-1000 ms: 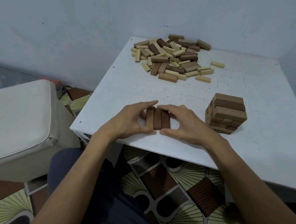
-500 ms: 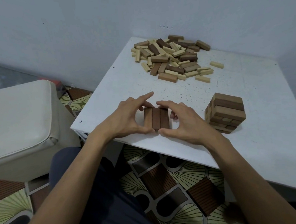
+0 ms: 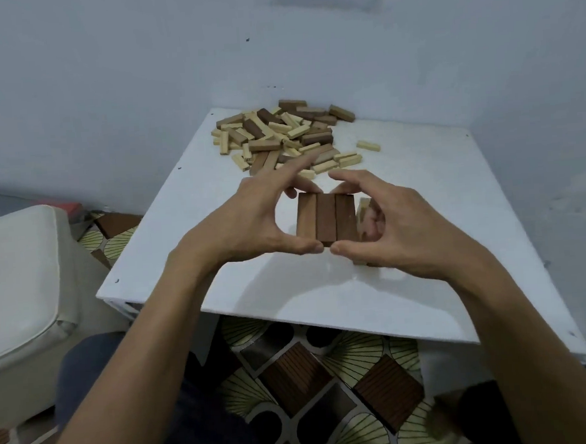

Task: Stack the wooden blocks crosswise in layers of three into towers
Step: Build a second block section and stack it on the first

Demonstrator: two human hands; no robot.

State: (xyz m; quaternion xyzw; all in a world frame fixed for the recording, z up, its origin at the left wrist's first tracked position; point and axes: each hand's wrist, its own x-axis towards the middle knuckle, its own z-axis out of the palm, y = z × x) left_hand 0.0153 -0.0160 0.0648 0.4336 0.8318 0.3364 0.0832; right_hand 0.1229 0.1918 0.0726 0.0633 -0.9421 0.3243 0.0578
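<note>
Head view: left hand (image 3: 250, 221) and right hand (image 3: 402, 232) pinch three brown blocks (image 3: 325, 219); right hand mostly hides tower (image 3: 363, 206); loose pile (image 3: 279, 133) lies far on table (image 3: 437, 185).

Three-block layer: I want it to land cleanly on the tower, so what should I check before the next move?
1. Three-block layer flush, blocks side by side with no gaps: ok.
2. Left hand and right hand both pinch it, thumbs at the near end, fingers at the far end: ok.
3. Tower top bare and level: cannot tell, the right hand hides most of it.
4. Layer turned crosswise to the tower's top layer: cannot tell.
5. Loose pile out of the path: ok, it lies well behind the hands.
</note>
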